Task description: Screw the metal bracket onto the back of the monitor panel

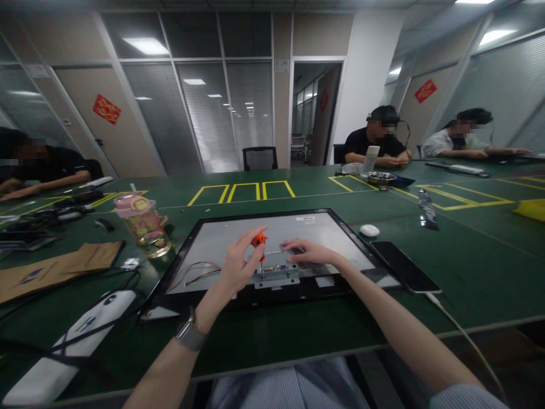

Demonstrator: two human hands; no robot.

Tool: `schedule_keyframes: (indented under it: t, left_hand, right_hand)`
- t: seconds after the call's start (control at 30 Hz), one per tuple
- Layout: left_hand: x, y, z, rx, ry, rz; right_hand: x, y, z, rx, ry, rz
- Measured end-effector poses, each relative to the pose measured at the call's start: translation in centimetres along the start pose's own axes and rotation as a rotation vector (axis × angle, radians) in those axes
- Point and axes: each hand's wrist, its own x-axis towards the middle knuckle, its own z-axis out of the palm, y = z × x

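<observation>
A flat display panel (323, 233) with a black frame and grey back lies face down in front of me. My left hand (238, 258) is closed around the orange handle of a screwdriver (259, 241), held upright. Its thin shaft points down at a metal bracket (276, 276) with connector ports along the panel's near edge. Fingers apart and slightly bent, my right hand (310, 251) rests on the panel just behind the bracket. Thin wires (193, 275) run across the panel left of the bracket.
Left of the panel stand a pink-lidded bottle (142, 224), a brown paper bag (63, 267) and a white power strip (72, 346) with cables. A phone (404, 266) on a cable and a white earbud case (369, 230) lie right. Several people sit around the table.
</observation>
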Motion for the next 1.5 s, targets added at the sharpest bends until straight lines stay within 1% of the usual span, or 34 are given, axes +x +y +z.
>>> schedule_keyframes:
  t: [0.07, 0.13, 0.27, 0.33, 0.43, 0.53, 0.6, 0.9, 1.0, 1.13, 1.2, 1.3, 1.37, 1.43, 1.5]
  left_hand:
    - [0.2, -0.1, -0.3, 0.076, 0.012, 0.03]
    - [0.4, -0.2, -0.5, 0.067, 0.083, 0.007]
    - [0.5, -0.2, -0.2, -0.167, 0.269, -0.114]
    - [0.4, -0.3, 0.3, -0.299, 0.293, -0.179]
    - [-0.1, -0.6, 1.4, -0.405, 0.214, -0.256]
    - [-0.6, -0.8, 2.2, -0.396, 0.138, -0.27]
    - [-0.8, -0.7, 2.5, -0.361, 0.119, -0.265]
    - [-0.8, -0.7, 2.6, -0.245, 0.083, -0.216]
    - [-0.8, -0.3, 2.5, -0.248, 0.017, -0.207]
    - [-0.7, 0.3, 2.4, -0.348, -0.076, -0.189]
    - [-0.7, 0.4, 2.3, -0.345, -0.061, -0.172]
    - [-0.6, 0.5, 2.2, -0.262, 0.036, -0.146]
    - [-0.5, 0.5, 2.2, -0.22, 0.078, -0.148]
    - [-0.5, 0.6, 2.1, -0.226, 0.082, -0.17]
    - [-0.6, 0.6, 2.2, -0.283, 0.072, -0.2]
  right_hand:
    - [0.0, -0.1, 0.0, -0.002, 0.002, -0.002]
    - [0.0, -0.1, 0.0, 0.005, 0.009, -0.005]
    - [0.0, -0.3, 0.1, 0.032, 0.012, 0.01]
    - [0.1, -0.4, 0.1, 0.036, 0.015, 0.009]
    - [0.2, -0.4, 0.1, 0.031, 0.018, -0.002]
    - [0.2, -0.4, 0.1, 0.034, 0.019, -0.012]
    - [0.2, -0.5, 0.1, 0.039, 0.019, -0.019]
    - [0.4, -0.3, 0.2, 0.043, 0.013, -0.023]
    - [0.4, -0.4, 0.2, 0.057, 0.013, -0.023]
    - [0.3, -0.4, 0.1, 0.049, 0.003, -0.035]
    - [0.3, -0.3, 0.2, 0.042, 0.012, -0.032]
    - [0.3, 0.1, 0.2, 0.037, 0.027, -0.016]
    - [0.4, 0.3, 0.3, 0.032, 0.024, -0.02]
    - [0.4, 0.3, 0.3, 0.028, 0.02, -0.029]
    - [0.4, 0.3, 0.3, 0.025, 0.019, -0.028]
